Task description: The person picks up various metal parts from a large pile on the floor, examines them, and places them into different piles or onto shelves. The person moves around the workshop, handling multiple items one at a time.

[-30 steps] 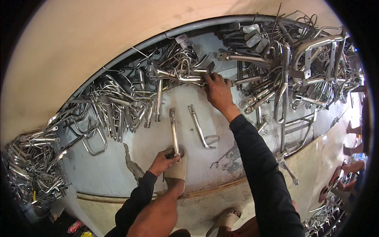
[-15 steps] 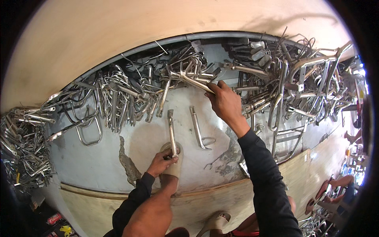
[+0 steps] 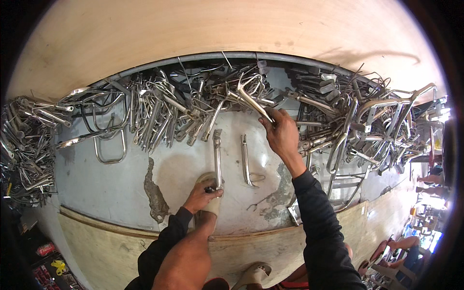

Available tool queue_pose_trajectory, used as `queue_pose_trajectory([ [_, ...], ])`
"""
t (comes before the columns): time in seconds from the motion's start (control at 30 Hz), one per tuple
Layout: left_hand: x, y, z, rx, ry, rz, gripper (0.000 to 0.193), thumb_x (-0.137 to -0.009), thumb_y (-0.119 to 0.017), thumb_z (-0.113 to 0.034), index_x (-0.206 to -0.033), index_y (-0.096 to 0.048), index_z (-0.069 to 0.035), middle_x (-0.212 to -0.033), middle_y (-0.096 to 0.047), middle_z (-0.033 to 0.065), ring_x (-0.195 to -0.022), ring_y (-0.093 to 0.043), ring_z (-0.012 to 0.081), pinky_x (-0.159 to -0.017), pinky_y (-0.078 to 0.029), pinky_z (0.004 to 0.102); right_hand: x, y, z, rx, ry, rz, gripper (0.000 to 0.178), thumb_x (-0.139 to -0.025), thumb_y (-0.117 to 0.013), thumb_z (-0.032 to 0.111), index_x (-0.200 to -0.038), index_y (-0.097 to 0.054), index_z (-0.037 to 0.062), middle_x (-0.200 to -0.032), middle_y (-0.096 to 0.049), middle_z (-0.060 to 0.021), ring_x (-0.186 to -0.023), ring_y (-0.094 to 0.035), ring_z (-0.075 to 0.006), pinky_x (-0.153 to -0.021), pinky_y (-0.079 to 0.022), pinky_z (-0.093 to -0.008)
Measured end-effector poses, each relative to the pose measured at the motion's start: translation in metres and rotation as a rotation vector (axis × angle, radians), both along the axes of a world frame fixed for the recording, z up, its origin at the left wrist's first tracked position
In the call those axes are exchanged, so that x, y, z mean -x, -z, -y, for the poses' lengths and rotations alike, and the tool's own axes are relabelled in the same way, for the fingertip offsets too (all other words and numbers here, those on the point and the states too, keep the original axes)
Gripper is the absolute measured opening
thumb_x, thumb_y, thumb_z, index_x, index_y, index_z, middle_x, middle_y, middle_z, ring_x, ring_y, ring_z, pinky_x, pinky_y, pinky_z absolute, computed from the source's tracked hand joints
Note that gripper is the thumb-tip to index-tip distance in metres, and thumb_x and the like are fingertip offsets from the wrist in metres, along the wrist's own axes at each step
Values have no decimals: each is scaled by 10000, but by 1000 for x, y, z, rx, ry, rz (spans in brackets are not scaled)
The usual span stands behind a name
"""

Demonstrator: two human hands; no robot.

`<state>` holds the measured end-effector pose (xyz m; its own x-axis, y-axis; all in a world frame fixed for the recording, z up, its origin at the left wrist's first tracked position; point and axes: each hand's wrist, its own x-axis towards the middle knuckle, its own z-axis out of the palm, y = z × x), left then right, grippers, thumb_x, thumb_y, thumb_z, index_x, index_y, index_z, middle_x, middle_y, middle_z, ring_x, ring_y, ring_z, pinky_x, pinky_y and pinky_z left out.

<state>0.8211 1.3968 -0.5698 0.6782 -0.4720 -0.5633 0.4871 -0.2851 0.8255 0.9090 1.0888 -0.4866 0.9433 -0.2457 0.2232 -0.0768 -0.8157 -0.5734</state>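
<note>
My left hand (image 3: 200, 195) is closed on the lower end of a chrome kickstand (image 3: 218, 159), above my sandalled foot (image 3: 211, 207). Its flattened end points away from me. To the right, a second kickstand (image 3: 246, 164) with a slotted end and a wire loop at its foot lies on the grey floor, touched by neither hand. Farther out, my right hand (image 3: 281, 133) grips the near end of another shiny kickstand (image 3: 251, 99). That one slants up to the left, its bent far end over the central heap of metal parts (image 3: 232, 89).
Kickstands and bent rods pile along the wall (image 3: 232, 26) at left (image 3: 157, 111) and far left (image 3: 29, 145). Tubular metal frames (image 3: 348, 140) crowd the right. A wooden board (image 3: 116, 241) edges the grey floor (image 3: 106, 193). Another person's leg (image 3: 403, 244) shows at the lower right.
The view has shifted slightly. My right hand has tilted its kickstand more steeply, bringing the far end up off the heap. My left hand keeps its hold on the other kickstand.
</note>
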Motion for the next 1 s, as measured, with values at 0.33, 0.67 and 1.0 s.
queue_pose_trajectory([
  [0.33,0,-8,-3,58,-22,-115,362,-949,-759,-235,-1266,-692,-74,-934,-676,-20,-802,-609,54,-604,-437,238,0,65,-34,-1610,-102,24,264,-1073,-567,311,-1151,-648,72,-1022,-701,-82,-871,-614,-156,-728,-509,-307],
  [0.67,2,-7,-6,96,-76,-162,300,-961,-743,-201,-1228,-684,-78,-842,-580,-55,-676,-457,34,-531,-336,226,41,98,-41,-1621,160,40,233,-1077,-558,210,-1255,-548,59,-1049,-644,-82,-970,-647,-205,-860,-536,-368],
  [1.0,26,26,-18,-3,-17,-231,237,-969,-731,-228,-1089,-690,-28,-879,-619,-12,-742,-548,64,-569,-396,246,143,84,-6,-301,-171,-400,380,-897,-748,167,-1256,-698,52,-913,-689,-156,-782,-684,-291,-704,-518,-389],
])
